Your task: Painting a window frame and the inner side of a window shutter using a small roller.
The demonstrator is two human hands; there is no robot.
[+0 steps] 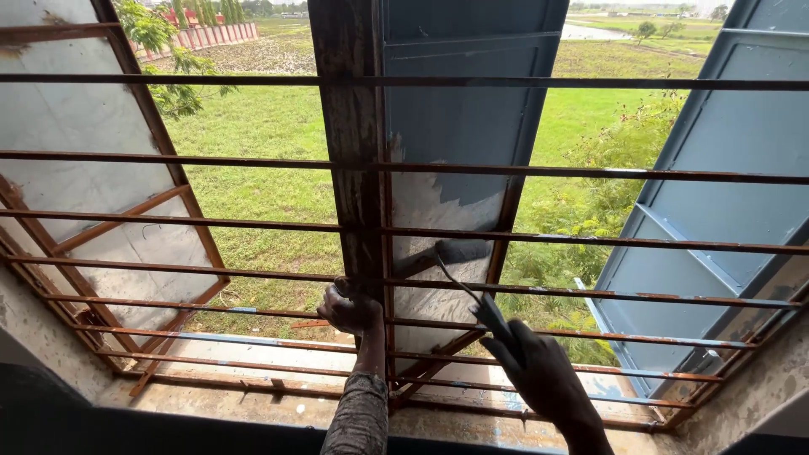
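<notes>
My right hand (pixel 539 371) reaches out between the rusty horizontal window bars (pixel 590 173) and grips the handle of a small paint roller (pixel 459 251). The roller head rests on the middle shutter (pixel 459 126), at the edge between its blue-grey painted upper part and its bare whitish lower part. My left hand (pixel 350 310) is also outside the bars, closed on the lower edge of the dark rusty centre post (pixel 354 152) beside that shutter.
An unpainted whitish shutter (pixel 76 135) with brown framing stands open at left. A blue-grey painted shutter (pixel 725 194) stands open at right. A paint-spotted concrete sill (pixel 253 396) runs below. Grass and bushes lie beyond.
</notes>
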